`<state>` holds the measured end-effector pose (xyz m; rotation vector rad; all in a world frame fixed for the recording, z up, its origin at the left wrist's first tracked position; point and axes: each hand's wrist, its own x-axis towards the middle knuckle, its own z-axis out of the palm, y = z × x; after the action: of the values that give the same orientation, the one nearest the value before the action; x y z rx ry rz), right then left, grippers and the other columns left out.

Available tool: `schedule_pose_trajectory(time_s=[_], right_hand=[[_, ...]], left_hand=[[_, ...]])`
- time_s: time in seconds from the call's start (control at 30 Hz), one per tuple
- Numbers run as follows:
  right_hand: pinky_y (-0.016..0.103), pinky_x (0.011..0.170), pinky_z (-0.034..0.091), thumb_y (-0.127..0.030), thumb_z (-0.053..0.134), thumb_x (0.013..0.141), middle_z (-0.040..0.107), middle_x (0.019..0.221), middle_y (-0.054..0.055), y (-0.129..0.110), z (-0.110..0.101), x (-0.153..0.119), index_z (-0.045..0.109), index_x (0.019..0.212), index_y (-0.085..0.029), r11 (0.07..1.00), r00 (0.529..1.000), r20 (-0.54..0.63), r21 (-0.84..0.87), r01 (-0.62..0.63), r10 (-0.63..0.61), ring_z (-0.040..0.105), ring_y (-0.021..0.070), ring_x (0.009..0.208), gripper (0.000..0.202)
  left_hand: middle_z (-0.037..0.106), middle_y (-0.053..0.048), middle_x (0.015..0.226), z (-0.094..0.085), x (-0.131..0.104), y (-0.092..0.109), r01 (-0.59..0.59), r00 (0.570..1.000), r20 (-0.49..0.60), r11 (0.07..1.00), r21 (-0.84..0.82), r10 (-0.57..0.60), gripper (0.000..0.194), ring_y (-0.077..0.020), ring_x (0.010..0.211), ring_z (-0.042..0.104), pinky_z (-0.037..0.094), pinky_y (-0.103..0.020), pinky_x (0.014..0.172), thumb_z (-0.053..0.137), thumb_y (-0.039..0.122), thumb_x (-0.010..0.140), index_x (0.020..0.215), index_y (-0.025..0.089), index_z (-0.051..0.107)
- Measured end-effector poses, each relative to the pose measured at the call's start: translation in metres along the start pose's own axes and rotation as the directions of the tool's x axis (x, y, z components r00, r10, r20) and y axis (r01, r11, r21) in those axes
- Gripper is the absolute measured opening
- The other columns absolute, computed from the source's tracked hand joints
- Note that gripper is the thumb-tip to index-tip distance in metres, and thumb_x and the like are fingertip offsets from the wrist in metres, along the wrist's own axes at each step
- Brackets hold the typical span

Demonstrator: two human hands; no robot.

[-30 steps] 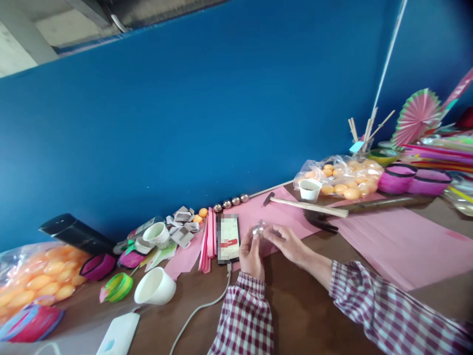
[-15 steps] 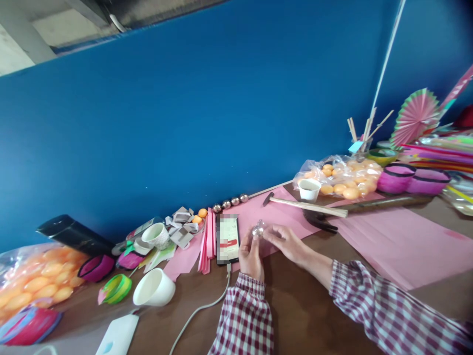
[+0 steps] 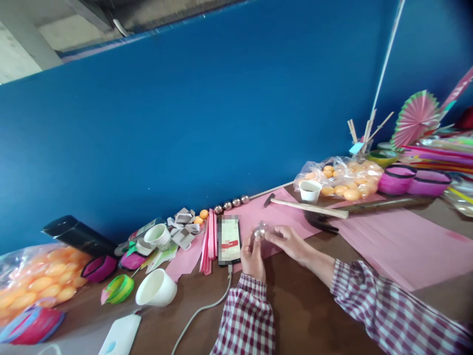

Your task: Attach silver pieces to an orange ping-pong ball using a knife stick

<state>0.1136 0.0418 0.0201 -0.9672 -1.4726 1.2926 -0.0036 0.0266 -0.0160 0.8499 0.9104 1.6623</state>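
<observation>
Two pinching grips meet: the left hand (image 3: pixel 253 259) from the near left, the right hand (image 3: pixel 290 242) from the right, a small silvery object (image 3: pixel 260 229) between their fingertips above pink paper (image 3: pixel 288 209); beyond, four metallic balls (image 3: pixel 227 205) line the table's (image 3: pixel 303 305) far edge.

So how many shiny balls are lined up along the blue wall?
4, in a row: leftmost ball, second ball and third ball behind the phone, rightmost ball farther right. None looks hidden.
</observation>
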Motion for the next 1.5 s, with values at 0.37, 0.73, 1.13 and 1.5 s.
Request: schedule_pose_trajectory(time_s=[0.37,0.73,1.13,1.5], right_hand=[[0.026,0.066,0.04,-0.042,0.056,0.073,0.06,0.072,0.001,0.0,-0.001,0.001,0.062,0.073,-0.013,0.999,0.998,0.051,-0.017,0.032,-0.031,0.051,0.0135,0.068,0.03],[0.028,0.068,0.044,-0.036,0.06,0.071,0.062,0.078,0.003,0.007,-0.003,0.003,0.06,0.08,-0.014,1.0,1.0,0.0,-0.002,-0.002,0.002,0.056,0.0151,0.073,0.024],[0.039,0.086,0.044,-0.04,0.065,0.065,0.066,0.093,0.008,-0.001,-0.001,0.003,0.063,0.093,-0.015,0.987,0.999,0.03,0.158,0.022,-0.027,0.059,0.0225,0.092,0.037],[0.039,0.086,0.044,-0.038,0.065,0.066,0.066,0.09,0.008,-0.001,0.001,0.003,0.063,0.089,-0.014,0.99,0.999,0.009,0.138,0.03,-0.032,0.059,0.022,0.09,0.034]], left_hand=[[0.061,-0.008,0.112,-0.001,0.001,-0.001,-0.02,1.0,-0.022,0.998,0.061,0.021,0.035,-0.0221,0.109,0.051,0.036,-0.038,0.096,0.06,0.027,0.073,0.106,0.017,0.059],[0.06,-0.007,0.113,0.003,-0.002,0.007,-0.017,0.999,-0.026,0.997,0.07,0.019,0.033,-0.0209,0.108,0.052,0.038,-0.035,0.095,0.06,0.026,0.072,0.104,0.017,0.06],[0.061,-0.01,0.111,0.002,-0.001,0.006,-0.028,0.995,-0.085,0.978,0.206,0.046,0.035,-0.0236,0.11,0.05,0.036,-0.037,0.096,0.062,0.031,0.07,0.101,0.016,0.062],[0.058,-0.008,0.116,-0.002,0.001,0.0,-0.043,0.998,-0.042,0.983,0.181,0.051,0.035,-0.0221,0.112,0.048,0.036,-0.036,0.097,0.06,0.03,0.072,0.104,0.017,0.06]])
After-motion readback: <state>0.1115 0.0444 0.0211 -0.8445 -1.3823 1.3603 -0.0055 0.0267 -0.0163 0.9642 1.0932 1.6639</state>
